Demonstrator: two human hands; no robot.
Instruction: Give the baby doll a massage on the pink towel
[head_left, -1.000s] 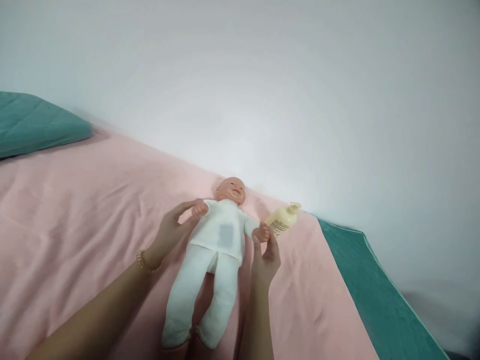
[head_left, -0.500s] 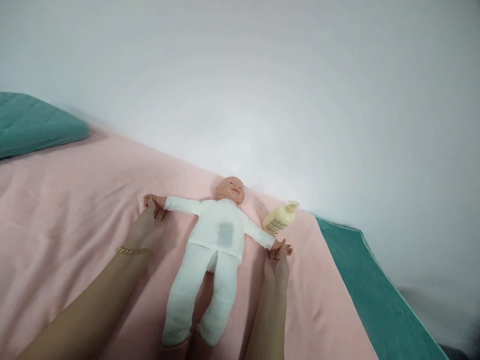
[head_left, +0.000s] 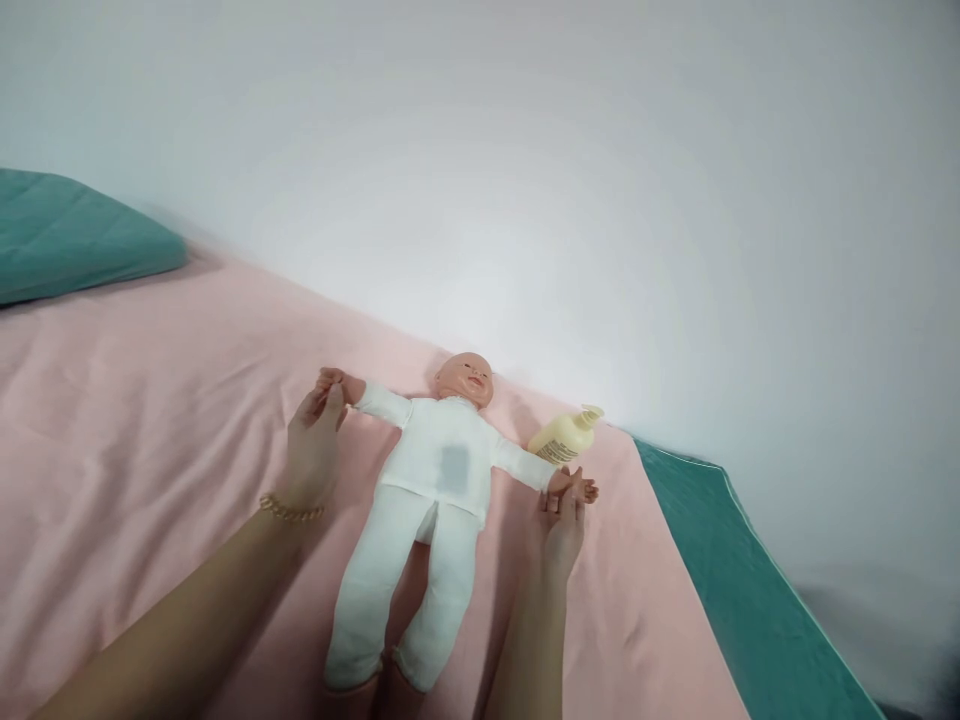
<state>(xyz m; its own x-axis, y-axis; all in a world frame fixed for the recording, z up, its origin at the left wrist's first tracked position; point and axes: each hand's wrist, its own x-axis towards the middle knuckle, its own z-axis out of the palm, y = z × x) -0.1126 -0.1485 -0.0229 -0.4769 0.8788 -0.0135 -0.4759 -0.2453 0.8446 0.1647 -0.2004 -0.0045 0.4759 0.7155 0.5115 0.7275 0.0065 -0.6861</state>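
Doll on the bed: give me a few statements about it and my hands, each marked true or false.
1. The doll lies face up on the pink sheet, arms spread. True.
2. The left hand grips one of the doll's hands. True.
3. The right hand holds the pump bottle. False: it holds the doll's other hand; the pump bottle lies on the sheet beside that arm.
4. The doll wears teal clothes. False: they are white; the teal pillow lies far left.

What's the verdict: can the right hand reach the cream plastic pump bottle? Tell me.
Probably yes, once freed: the right hand grips the white-clothed baby doll's hand, right beside the bottle, with nothing else between.
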